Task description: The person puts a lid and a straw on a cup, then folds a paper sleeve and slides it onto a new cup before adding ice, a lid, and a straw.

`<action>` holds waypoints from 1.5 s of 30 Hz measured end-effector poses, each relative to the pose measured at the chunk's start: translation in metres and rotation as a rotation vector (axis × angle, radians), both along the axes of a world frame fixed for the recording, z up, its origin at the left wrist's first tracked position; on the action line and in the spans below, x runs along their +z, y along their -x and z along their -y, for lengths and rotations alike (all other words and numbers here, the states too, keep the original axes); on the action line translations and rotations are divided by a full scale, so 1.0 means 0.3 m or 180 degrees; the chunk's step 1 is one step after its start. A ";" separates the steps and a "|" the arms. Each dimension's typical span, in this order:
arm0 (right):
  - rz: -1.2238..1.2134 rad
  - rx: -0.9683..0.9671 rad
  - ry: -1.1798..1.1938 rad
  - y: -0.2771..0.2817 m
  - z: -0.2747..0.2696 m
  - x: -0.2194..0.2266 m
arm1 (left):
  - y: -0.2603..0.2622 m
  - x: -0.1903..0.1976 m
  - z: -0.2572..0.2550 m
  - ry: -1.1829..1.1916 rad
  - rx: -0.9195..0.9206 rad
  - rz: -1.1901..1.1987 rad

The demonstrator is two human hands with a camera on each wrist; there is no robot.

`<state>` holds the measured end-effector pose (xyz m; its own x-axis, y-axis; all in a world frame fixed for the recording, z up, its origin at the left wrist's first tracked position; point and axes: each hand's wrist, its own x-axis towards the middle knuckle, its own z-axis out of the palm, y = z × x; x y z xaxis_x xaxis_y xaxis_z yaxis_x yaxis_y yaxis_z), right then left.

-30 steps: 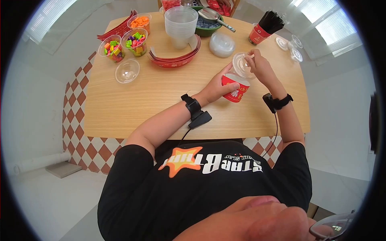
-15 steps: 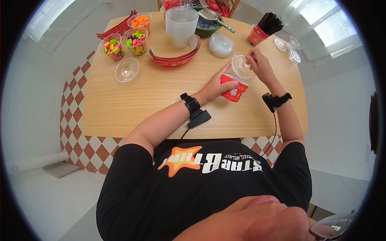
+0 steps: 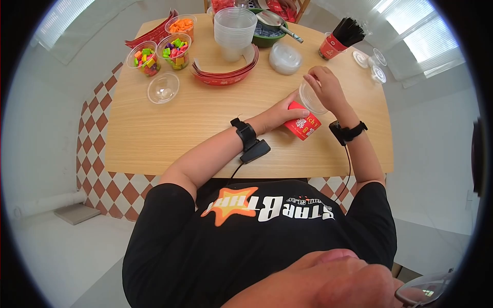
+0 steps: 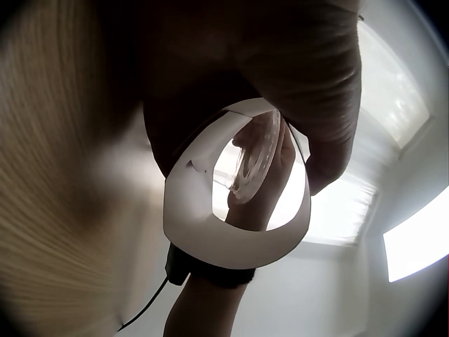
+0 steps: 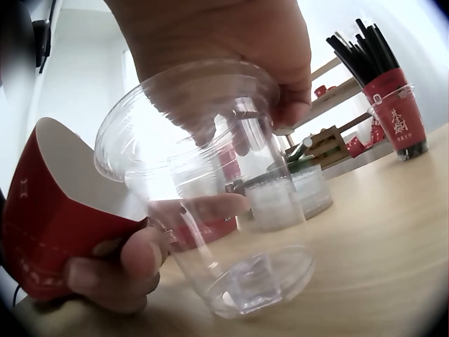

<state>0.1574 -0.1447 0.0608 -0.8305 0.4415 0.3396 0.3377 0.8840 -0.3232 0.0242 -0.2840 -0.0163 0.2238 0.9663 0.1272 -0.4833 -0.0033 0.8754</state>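
My left hand (image 3: 277, 114) grips a red paper cup sleeve (image 3: 304, 126), thumb on the outside. The sleeve is tilted; in the left wrist view its white inside (image 4: 189, 203) forms an open ring, with the right hand seen through it. My right hand (image 3: 328, 91) holds a clear plastic cup (image 5: 217, 260) from above, fingers curled over its lidded top (image 5: 189, 91). A clear cube (image 5: 254, 284) lies at the cup's bottom. In the right wrist view the sleeve is just left of the cup, and left-hand fingertips (image 5: 144, 253) overlap the cup's side.
Behind the hands stand stacked clear cups (image 3: 235, 25), a pile of red sleeves (image 3: 226, 78) and stacked lids (image 3: 285, 57). Cups of colourful pieces (image 3: 174, 51) and a loose domed lid (image 3: 163, 88) are at left. Black straws (image 3: 349, 32) and a green bowl with a scoop (image 3: 264, 41) are farther back.
The sleeve has tilted and shifted slightly towards the body. My right hand has moved left over the cup's lid, and the cup has come down closer beside the sleeve.
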 end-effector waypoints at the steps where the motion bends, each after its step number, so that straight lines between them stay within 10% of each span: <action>1: -0.0238 -0.0035 -0.0008 -0.002 0.001 -0.004 | 0.001 0.000 -0.001 0.0037 -0.0026 -0.0002; 6: -0.0894 0.0171 -0.0353 -0.013 -0.024 -0.027 | 0.001 -0.006 -0.008 0.0179 -0.0016 0.0050; 12: -0.1560 0.0255 0.1991 -0.049 -0.151 0.009 | 0.000 0.023 0.009 0.0225 0.0198 0.0104; 32: 0.0784 0.0820 0.1128 0.214 -0.256 0.006 | -0.002 0.002 -0.009 -0.0284 0.0427 -0.0186; 45: -0.0422 0.0483 0.2009 -0.070 0.012 0.124 | 0.019 -0.036 0.000 -0.0295 0.1136 -0.0472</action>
